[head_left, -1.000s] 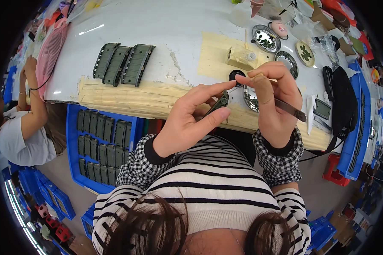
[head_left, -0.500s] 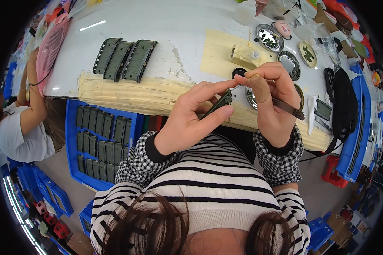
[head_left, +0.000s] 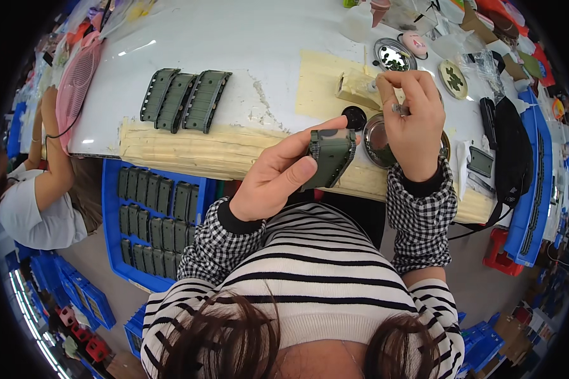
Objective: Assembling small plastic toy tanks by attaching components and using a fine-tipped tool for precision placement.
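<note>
My left hand is closed round a dark green plastic casing with toothed black side edges, its end tilted up over the table's front edge. My right hand is closed in a pinch on metal tweezers, mostly hidden by the fingers. The fingertips are beside the pale nozzle on a block wrapped in cream tape; whether they touch cannot be told. A round black lid or dish sits between the hands. Near my right wrist lies a round metal dish, partly covered by the hand.
Three similar green casings lie at the table's left. A blue crate below holds several more. Dishes with small green pieces stand far right, near a black pouch. Another person's arm is at the left.
My right hand has moved up and away from the casing to the nozzle on the taped block. My left hand has turned the casing so its broad face shows.
</note>
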Demonstrator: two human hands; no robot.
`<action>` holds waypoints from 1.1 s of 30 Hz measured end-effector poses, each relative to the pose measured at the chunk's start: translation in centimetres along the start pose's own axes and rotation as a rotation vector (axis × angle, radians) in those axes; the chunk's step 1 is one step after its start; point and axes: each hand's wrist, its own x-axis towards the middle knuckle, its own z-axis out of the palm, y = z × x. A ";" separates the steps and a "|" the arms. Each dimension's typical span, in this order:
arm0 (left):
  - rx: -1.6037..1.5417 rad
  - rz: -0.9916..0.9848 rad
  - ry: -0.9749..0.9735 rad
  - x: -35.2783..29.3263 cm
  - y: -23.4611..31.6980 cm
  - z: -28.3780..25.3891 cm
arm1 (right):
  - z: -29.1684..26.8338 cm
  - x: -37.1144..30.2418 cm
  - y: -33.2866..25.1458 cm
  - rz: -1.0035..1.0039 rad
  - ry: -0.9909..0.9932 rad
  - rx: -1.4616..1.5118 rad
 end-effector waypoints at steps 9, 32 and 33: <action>-0.077 -0.019 -0.001 -0.1 0.5 -0.1 | -2.5 -2.8 -4.7 -0.196 -0.034 0.218; 0.945 0.307 0.995 -6.1 11.6 -11.6 | -4.4 -6.5 -2.7 0.084 -0.061 0.265; 0.974 0.208 1.038 -6.0 12.7 -13.2 | -4.5 -6.7 -2.7 0.073 -0.077 0.242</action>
